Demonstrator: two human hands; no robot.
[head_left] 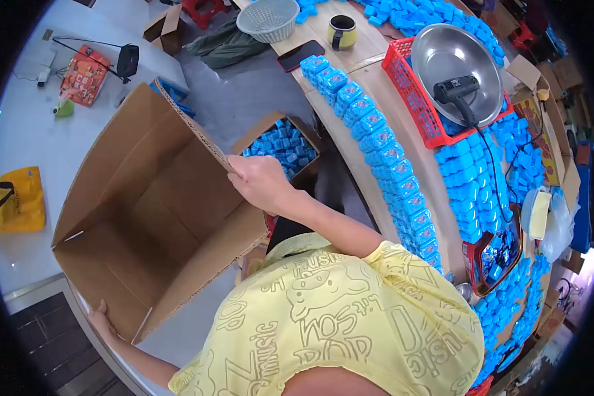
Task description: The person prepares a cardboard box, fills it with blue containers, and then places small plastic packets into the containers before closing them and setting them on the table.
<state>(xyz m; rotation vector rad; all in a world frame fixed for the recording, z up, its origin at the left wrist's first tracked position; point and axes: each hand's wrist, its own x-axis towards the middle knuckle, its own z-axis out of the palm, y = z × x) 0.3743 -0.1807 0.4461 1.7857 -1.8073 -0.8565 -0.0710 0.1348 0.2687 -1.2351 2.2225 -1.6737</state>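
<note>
A large open cardboard box is tilted in front of me on the left, its mouth facing up towards me and its bare inner walls in view. My right hand is closed on the upper right rim, fingers wrapped over the edge. Down at the lower left corner, my left hand grips the box's edge, its fingers partly hidden by the cardboard. Beyond my right hand, a smaller carton full of small blue packets stands on the floor.
On the curved table stands a long row of stacked blue packets. A red crate carries a metal bowl with a heat gun. A mug, phone and basket sit near the far end.
</note>
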